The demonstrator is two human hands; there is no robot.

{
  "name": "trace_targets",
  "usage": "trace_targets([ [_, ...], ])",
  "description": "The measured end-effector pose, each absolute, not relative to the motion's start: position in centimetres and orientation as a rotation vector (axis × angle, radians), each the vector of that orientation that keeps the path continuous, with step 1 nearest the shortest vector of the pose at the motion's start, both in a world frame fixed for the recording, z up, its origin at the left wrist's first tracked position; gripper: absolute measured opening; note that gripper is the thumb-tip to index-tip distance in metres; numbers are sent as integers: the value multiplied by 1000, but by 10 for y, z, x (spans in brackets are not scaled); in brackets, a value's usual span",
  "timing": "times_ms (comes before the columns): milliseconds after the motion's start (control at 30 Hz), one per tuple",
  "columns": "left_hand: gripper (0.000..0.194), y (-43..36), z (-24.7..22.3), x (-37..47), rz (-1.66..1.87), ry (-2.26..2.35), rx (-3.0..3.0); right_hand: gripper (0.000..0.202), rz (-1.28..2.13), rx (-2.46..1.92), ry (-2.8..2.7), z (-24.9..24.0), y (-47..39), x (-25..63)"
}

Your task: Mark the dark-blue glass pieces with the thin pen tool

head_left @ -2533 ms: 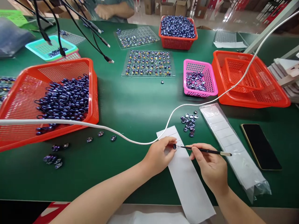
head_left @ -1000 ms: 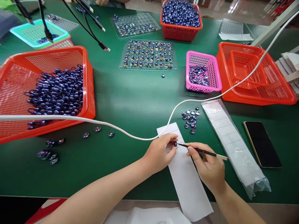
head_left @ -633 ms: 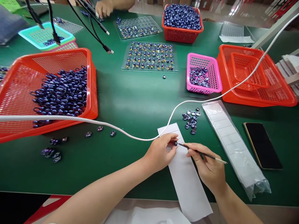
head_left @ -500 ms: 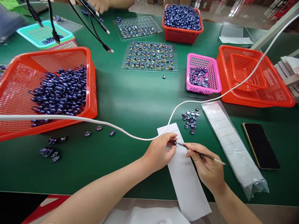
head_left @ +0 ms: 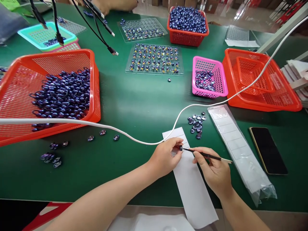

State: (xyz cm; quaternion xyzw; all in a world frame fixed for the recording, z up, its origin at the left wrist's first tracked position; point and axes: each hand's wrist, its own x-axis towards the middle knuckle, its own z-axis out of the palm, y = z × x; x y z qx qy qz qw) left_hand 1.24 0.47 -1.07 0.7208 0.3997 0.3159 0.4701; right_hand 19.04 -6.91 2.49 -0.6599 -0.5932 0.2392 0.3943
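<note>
Between thumb and fingertips, my left hand (head_left: 166,156) pinches a small dark shiny piece (head_left: 181,148) above a white paper strip (head_left: 192,189). My right hand (head_left: 213,168) grips black tweezers (head_left: 208,155) like a pen, their tip touching or very close to the piece. Several dark round pieces (head_left: 198,125) lie on the green table just beyond my right hand. A white cable (head_left: 141,141) crosses the strip's far end. Whether the tweezers' tip holds anything is too small to tell.
A red basket (head_left: 95,96) of dark looped parts stands left. Farther off are a pink basket (head_left: 209,93), a filled red basket (head_left: 187,39) and a clear tray (head_left: 154,73) of small parts. A bagged strip pack (head_left: 237,144) and a phone (head_left: 268,150) lie right. Another person's arm (head_left: 120,4) shows behind.
The tweezers in my right hand have turned slightly, and their rear end looks wider. My left hand keeps its pinch on the small piece, almost unmoved. The view has shifted very slightly.
</note>
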Motion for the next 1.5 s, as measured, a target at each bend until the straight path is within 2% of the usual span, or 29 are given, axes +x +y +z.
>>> trace_targets([
  [500,34,4,-11,14,791,969,1771,13,638,-1672,-1429,22,-69,191],
  [800,38,5,-13,15,764,981,1743,19,600,-1701,-1386,20,-68,189],
  [1000,44,3,-14,19,798,979,1628,27,758,-1718,-1126,9,-73,206],
  [1100,35,7,-8,15,819,998,1613,31,960,-1547,-1017,-3,-69,215],
  [1233,21,18,4,-14,887,1051,1911,35,1232,-1490,-1091,-12,-64,218],
  [1400,22,36,9,-82,796,1360,2474,37,1325,-1528,-1217,-19,-64,217],
  [1500,22,41,5,-122,768,1528,2552,39,1363,-1524,-1217,-21,-65,217],
])
